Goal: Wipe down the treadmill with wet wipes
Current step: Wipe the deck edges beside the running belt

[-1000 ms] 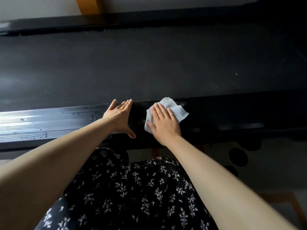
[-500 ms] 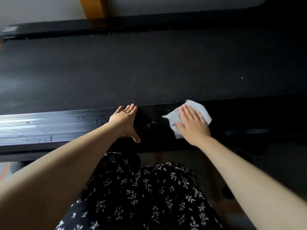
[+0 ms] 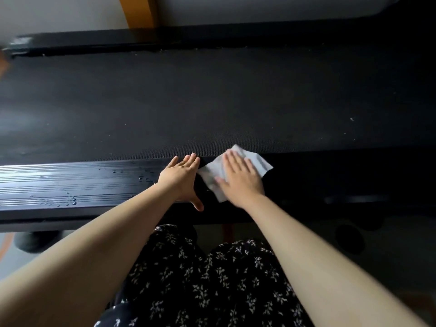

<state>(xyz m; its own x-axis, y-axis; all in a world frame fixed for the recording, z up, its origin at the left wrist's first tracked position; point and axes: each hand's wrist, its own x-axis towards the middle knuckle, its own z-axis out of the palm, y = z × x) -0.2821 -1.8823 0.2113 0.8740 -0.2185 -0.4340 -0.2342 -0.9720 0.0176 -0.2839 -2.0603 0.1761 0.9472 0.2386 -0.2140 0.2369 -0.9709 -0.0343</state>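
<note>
Wipe [image 3: 236,172] on near side rail [image 3: 70,185].

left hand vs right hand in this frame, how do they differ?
The left hand rests bare on the rail; the right hand presses a wipe onto it. The left hand looks sharp; the right hand is motion-blurred. The left hand's thumb splays wide toward the near edge; the right hand's thumb lies closer in. Both lie flat, fingers straight, pointing at the belt.

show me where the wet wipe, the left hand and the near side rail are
wet wipe [image 3: 258,162], head view, on its bare right corner
left hand [image 3: 180,179], head view, on the back of the hand
side rail [image 3: 70,182], head view, on the ribbed top surface
</note>
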